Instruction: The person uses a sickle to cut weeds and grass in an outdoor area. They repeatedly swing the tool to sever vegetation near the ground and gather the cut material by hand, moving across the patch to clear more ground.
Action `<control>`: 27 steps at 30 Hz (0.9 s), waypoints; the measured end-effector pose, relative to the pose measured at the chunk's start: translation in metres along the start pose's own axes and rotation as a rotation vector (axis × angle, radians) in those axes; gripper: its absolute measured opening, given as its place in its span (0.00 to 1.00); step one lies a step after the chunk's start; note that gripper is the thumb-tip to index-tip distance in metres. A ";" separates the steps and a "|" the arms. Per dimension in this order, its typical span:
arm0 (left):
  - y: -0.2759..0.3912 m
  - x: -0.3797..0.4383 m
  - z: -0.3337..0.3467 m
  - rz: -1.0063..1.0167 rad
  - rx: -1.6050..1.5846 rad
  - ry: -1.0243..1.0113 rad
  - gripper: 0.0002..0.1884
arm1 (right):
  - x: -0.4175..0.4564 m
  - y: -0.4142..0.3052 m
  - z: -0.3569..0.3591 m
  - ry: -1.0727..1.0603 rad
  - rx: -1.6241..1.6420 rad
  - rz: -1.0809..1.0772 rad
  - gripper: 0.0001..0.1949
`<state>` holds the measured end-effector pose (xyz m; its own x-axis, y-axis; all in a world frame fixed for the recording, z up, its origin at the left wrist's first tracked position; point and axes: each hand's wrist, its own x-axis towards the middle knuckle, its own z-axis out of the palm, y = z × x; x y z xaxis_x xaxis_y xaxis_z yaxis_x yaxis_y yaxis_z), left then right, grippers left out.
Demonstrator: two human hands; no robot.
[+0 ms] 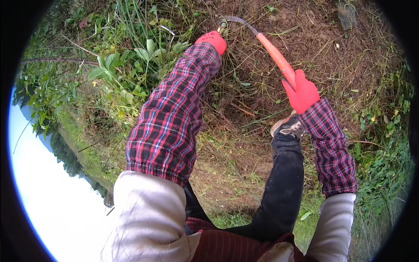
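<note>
My right hand (302,93), in a red glove, grips the orange handle of a sickle (275,54). Its curved metal blade (240,20) arcs left, and the tip end comes close to my left hand (212,42). That hand wears a matching red glove with dark printing on the back. It is closed in a fist around weeds (223,25), with a leaf and a thin stem showing at its far side; the fingertips are hidden. Plaid sleeve covers (167,121) reach from both wrists over pale sleeves.
Leafy weeds and tall grass (131,62) grow thickly on the left. Brown soil (314,42) strewn with cut stems lies ahead and right, with a grey stone (347,15) at the top. My shoe (289,126) stands on the ground below my right hand. More greenery (383,163) borders the right.
</note>
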<state>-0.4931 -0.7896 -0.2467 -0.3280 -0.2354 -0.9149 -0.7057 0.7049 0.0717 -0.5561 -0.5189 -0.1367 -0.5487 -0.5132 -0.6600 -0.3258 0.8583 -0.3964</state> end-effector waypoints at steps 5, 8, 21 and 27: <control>-0.022 0.000 -0.006 0.214 0.360 0.081 0.17 | -0.041 -0.018 -0.015 -0.114 0.095 0.086 0.18; -0.066 -0.028 0.024 0.180 0.515 -0.066 0.17 | -0.130 -0.007 -0.028 -0.089 0.216 0.129 0.18; -0.033 -0.001 -0.005 0.374 0.727 0.870 0.34 | 0.035 -0.023 0.037 -0.092 0.102 0.039 0.20; -0.069 0.021 0.011 -0.015 0.648 -0.058 0.22 | -0.111 0.026 0.010 -0.088 0.105 0.016 0.20</control>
<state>-0.4439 -0.8358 -0.2754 -0.2738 -0.2245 -0.9352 -0.1817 0.9669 -0.1789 -0.4957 -0.4397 -0.0801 -0.4818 -0.5017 -0.7184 -0.2329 0.8637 -0.4470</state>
